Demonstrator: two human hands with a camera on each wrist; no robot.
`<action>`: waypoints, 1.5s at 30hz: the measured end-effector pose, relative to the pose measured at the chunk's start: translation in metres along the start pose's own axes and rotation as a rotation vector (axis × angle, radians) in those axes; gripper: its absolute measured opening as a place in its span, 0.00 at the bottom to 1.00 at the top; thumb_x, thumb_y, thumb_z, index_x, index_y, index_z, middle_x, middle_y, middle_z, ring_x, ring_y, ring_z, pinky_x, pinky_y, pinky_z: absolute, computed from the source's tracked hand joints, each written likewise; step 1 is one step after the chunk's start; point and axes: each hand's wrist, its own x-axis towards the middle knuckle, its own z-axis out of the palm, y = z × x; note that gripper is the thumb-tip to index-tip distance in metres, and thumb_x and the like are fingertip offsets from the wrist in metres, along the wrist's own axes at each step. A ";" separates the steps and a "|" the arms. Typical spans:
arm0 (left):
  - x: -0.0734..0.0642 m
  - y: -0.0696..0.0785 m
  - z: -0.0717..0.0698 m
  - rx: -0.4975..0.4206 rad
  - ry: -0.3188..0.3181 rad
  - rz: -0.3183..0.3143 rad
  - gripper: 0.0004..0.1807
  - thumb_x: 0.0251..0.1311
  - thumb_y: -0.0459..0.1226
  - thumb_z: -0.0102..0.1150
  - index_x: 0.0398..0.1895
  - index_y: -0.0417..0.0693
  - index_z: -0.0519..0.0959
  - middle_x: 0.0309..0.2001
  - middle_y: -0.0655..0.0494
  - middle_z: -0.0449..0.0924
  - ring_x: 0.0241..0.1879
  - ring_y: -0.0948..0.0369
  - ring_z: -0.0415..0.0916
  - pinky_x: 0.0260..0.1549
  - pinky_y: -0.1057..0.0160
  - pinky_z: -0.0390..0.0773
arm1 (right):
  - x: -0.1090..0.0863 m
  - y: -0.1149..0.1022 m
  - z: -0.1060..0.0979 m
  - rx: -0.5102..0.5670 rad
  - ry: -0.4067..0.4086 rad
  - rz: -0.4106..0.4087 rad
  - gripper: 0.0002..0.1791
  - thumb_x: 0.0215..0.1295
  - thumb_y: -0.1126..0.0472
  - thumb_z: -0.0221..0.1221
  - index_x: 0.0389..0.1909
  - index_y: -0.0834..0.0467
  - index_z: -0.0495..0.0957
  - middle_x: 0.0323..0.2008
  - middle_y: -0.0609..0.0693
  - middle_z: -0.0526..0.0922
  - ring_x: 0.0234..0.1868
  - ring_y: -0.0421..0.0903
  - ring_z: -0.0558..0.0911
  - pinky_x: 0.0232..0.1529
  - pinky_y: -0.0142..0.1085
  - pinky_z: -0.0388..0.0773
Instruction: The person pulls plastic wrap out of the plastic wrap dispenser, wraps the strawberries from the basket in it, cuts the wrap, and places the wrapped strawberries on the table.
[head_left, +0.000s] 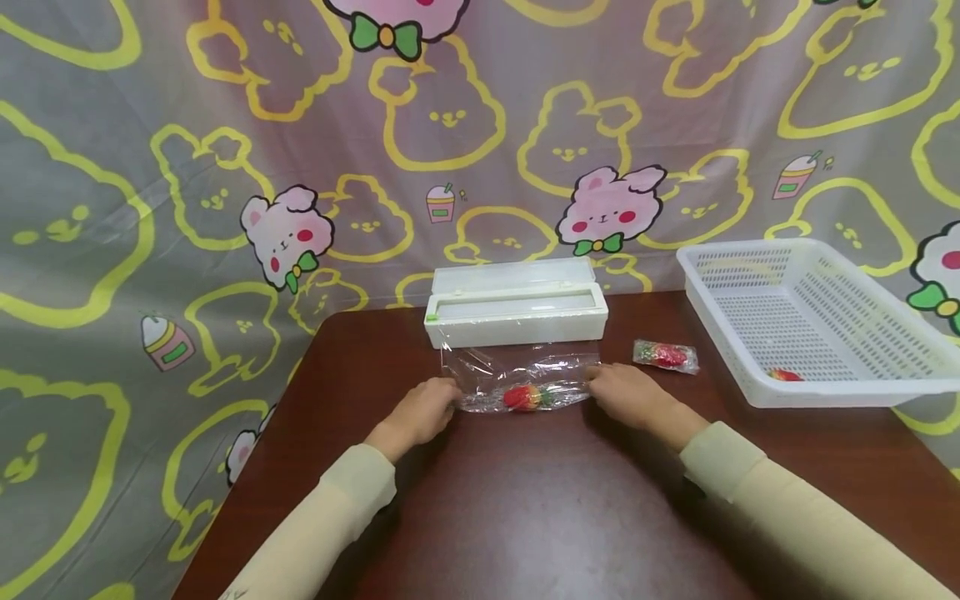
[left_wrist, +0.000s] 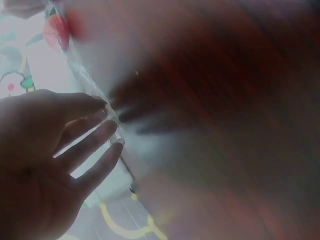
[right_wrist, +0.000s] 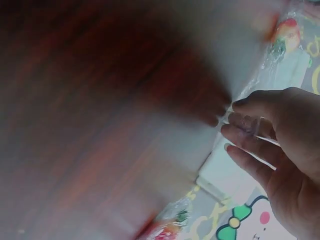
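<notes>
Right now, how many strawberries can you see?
3 visible: one strawberry at the near edge of the clear film, another in the packet left of the basket, a third inside. More may be hidden in the packet or behind the basket's near wall.

Two hands (head_left: pixel 420 411) (head_left: pixel 628 394), one film sheet (head_left: pixel 510 362), at least three strawberries (head_left: pixel 521 398), one wrapped packet (head_left: pixel 665 356), one box (head_left: pixel 517 332), one basket (head_left: pixel 847 390)

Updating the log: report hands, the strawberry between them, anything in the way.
Left hand and right hand pinching cling film at either side. Strawberry at film's near edge. Wrapped strawberry packet and slotted white basket off right, apparently not blocking.
</notes>
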 end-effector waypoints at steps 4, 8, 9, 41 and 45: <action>-0.006 -0.009 -0.002 -0.083 0.046 -0.001 0.07 0.60 0.26 0.66 0.33 0.46 0.87 0.33 0.56 0.84 0.37 0.57 0.83 0.40 0.55 0.83 | -0.006 0.005 -0.004 0.139 0.022 0.032 0.08 0.59 0.71 0.65 0.25 0.56 0.81 0.30 0.48 0.80 0.29 0.48 0.81 0.30 0.44 0.80; -0.010 -0.015 -0.003 -0.140 0.069 0.059 0.04 0.62 0.27 0.65 0.34 0.43 0.86 0.33 0.55 0.85 0.37 0.57 0.82 0.42 0.55 0.82 | -0.012 0.010 -0.006 0.280 0.039 0.022 0.10 0.60 0.72 0.65 0.25 0.55 0.81 0.31 0.46 0.79 0.31 0.45 0.78 0.34 0.43 0.79; -0.011 -0.016 -0.004 -0.150 0.074 0.071 0.04 0.63 0.27 0.65 0.34 0.42 0.85 0.33 0.54 0.85 0.37 0.56 0.82 0.42 0.55 0.82 | -0.013 0.011 -0.007 0.310 0.044 0.016 0.09 0.59 0.72 0.66 0.26 0.55 0.82 0.33 0.47 0.81 0.32 0.45 0.79 0.35 0.43 0.80; 0.010 -0.033 -0.007 -0.266 0.087 -0.023 0.07 0.69 0.26 0.56 0.41 0.37 0.84 0.32 0.51 0.82 0.35 0.57 0.77 0.42 0.53 0.80 | 0.009 0.037 0.004 0.725 0.010 0.370 0.04 0.68 0.69 0.61 0.34 0.63 0.83 0.24 0.49 0.84 0.25 0.41 0.80 0.31 0.38 0.76; 0.016 -0.034 -0.005 -0.255 0.099 -0.028 0.05 0.68 0.25 0.57 0.39 0.38 0.83 0.32 0.50 0.83 0.36 0.56 0.78 0.43 0.52 0.80 | 0.012 0.036 0.008 0.713 0.024 0.412 0.03 0.66 0.69 0.62 0.33 0.63 0.82 0.22 0.48 0.83 0.23 0.40 0.79 0.28 0.38 0.76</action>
